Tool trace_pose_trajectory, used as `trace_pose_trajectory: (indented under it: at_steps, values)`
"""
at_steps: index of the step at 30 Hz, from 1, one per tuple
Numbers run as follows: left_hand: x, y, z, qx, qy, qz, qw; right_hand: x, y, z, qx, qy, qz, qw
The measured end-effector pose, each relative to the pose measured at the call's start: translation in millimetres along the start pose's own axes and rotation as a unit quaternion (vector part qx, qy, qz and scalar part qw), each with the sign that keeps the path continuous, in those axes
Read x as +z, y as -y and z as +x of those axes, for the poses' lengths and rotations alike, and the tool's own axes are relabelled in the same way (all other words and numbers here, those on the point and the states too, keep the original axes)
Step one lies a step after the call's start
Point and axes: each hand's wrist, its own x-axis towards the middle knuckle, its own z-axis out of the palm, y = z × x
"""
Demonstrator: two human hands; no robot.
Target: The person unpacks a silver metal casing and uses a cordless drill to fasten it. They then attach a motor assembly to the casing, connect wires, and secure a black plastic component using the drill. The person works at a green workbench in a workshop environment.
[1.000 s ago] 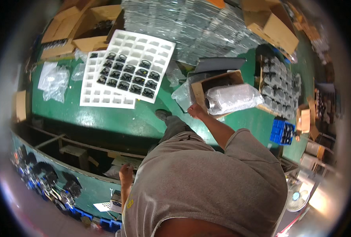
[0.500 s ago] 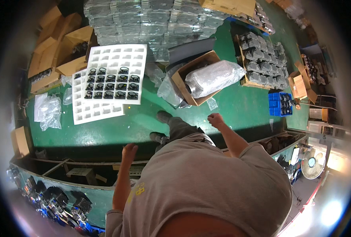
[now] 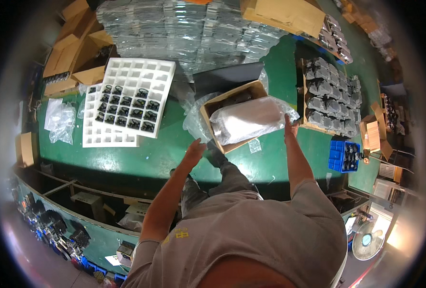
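Up front, both hands reach over the near edge of the green table (image 3: 145, 158) toward an open cardboard box (image 3: 232, 96) filled by a clear plastic bag (image 3: 251, 120). The left hand (image 3: 194, 150) hovers with fingers spread, closed on nothing, just short of the box's near-left corner and beside the crumpled plastic spilling from that side. The right hand (image 3: 289, 127) is flat and open against the right end of the bag, touching or nearly touching it; whether it presses the plastic is not clear.

Between the two hands lies the box's near wall, and below them a narrow strip of bare green surface runs to the table edge. Left of the left hand the top is open for a stretch until the white compartment trays (image 3: 131, 103), two stacked askew, with dark parts in the middle cells. Beyond the box, stacks of grey sheets (image 3: 189, 29) close off the far side. Right of the right hand stands a crate of grey parts (image 3: 330, 96), and nearer, a blue bin (image 3: 343, 156) sits by the edge.

What the bag holds cannot be made out through the glare. The person's torso hides the space under the table edge, and the fisheye rim bends and darkens the outer things.
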Motion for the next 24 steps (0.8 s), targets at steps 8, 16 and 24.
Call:
trace_pose_trajectory:
  at_steps: [8,16,24]
  values:
    - [89.8,-43.4,64.9,-0.094,-0.126,-0.093,0.983,4.5,15.4,61.7,0.028,0.23,0.077,0.97]
    - [98.9,-38.5,89.3,-0.118,-0.24,-0.096,0.959,32.3,16.5,67.0,0.049,0.253,0.13,0.957]
    - [105.7,-46.3,88.1,-0.103,-0.212,-0.183,0.954,37.5,-4.1,90.5,-0.007,0.362,0.304,0.881]
